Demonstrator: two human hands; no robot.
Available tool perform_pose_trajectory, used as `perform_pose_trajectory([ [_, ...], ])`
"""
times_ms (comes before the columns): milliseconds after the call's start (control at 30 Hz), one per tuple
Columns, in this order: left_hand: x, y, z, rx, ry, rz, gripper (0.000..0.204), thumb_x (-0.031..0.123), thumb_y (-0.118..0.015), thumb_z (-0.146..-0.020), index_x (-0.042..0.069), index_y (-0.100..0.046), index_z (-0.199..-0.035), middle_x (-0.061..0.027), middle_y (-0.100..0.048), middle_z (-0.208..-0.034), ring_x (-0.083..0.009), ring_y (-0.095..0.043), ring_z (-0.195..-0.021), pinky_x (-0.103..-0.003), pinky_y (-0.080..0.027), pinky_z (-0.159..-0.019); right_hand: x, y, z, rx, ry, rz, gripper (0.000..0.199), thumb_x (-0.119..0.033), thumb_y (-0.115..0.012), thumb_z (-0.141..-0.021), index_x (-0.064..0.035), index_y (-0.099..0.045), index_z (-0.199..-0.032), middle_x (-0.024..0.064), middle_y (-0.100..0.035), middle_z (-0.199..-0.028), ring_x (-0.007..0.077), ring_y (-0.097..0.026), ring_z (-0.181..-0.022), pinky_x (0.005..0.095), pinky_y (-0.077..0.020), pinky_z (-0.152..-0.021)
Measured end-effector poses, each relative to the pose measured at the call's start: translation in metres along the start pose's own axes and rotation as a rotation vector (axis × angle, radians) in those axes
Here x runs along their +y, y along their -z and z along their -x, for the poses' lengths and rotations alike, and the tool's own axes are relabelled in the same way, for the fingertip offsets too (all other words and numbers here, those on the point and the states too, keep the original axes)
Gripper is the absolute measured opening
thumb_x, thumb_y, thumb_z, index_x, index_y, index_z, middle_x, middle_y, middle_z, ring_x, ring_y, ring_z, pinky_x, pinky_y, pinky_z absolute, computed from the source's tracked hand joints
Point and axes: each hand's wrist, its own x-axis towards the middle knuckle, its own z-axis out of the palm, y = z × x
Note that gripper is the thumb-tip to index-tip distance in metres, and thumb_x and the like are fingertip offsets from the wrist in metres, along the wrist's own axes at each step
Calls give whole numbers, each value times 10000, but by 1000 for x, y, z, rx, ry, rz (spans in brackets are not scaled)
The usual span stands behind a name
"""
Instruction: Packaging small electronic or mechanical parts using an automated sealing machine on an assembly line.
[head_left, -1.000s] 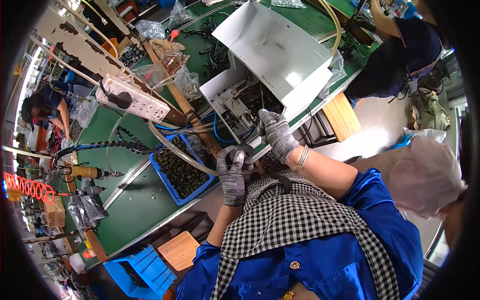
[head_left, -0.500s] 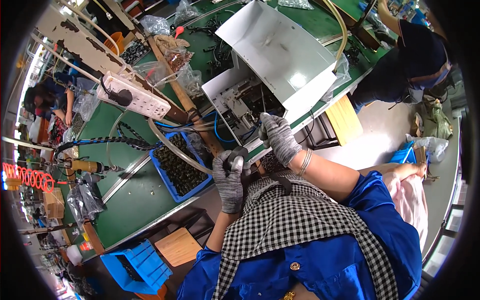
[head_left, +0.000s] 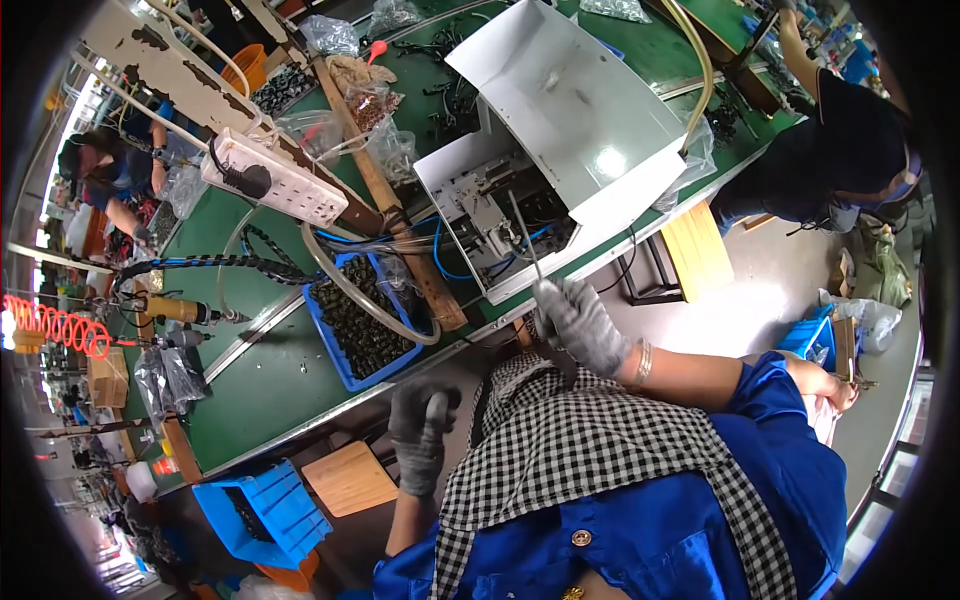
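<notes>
Two gloved hands of the wearer are in view. The left hand (head_left: 422, 436), in a grey knit glove, sits below the bench edge, above a checked apron (head_left: 590, 470); its fingers are curled into a loose fist, and whether they enclose anything cannot be told. The right hand (head_left: 580, 325), also in a grey glove, is at the front edge of the green workbench (head_left: 250, 370), fingers closed around a thin metal rod (head_left: 527, 245) that rises from the grip toward the opened machine; its lower end is hidden in the glove. One white sheet-metal machine (head_left: 560, 110) stands on the bench with its cover raised, and the internal parts below the cover are too small and shadowed to identify. One blue tray (head_left: 350, 320) of small dark parts lies just left of the machine; the parts are too many and too small to count. A clear hose (head_left: 345, 285) loops across the tray. One white power strip (head_left: 265, 180) rests on a wooden rail further back, with one black plug seated in it. One orange coiled hose (head_left: 60, 325) hangs at the left rim, cut off by the frame. Two blue crates (head_left: 262, 512) sit below the bench, partly hidden, beside one wooden stool (head_left: 348, 478). A second wooden stool (head_left: 697, 250) stands right of the machine. Two other people are partly visible: one in dark clothing (head_left: 850, 140) at upper right, cut off by the rim, and one at the far left (head_left: 110, 170), largely obscured.
</notes>
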Motion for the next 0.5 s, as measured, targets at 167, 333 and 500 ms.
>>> perform_pose_trajectory([
  [167,-97,83,32,-181,261,-191,122,153,-587,-882,69,-575,-970,-49,-628,-795,-131,-563,-612,-279,-467,-561,-7,50,31,-365,154,523,414,-348,-496,-953,-15,-561,-716,99,-551,-570,203,-544,-499,334,-459,-503],
  [333,-331,225,75,-724,22,-689,172,214,-521,-875,67,-610,-882,-77,-624,-767,-228,-591,-708,-383,-486,-712,8,87,49,-294,251,786,323,-318,-556,-912,-16,-606,-809,159,-596,-652,301,-612,-624,396,-486,-594],
  [500,-248,106,-84,-1150,-369,-396,178,188,-536,-873,58,-607,-972,-93,-634,-860,-235,-599,-805,-369,-473,-777,36,108,42,-410,431,817,247,-297,-596,-839,-55,-642,-849,180,-622,-715,367,-612,-684,450,-482,-639],
])
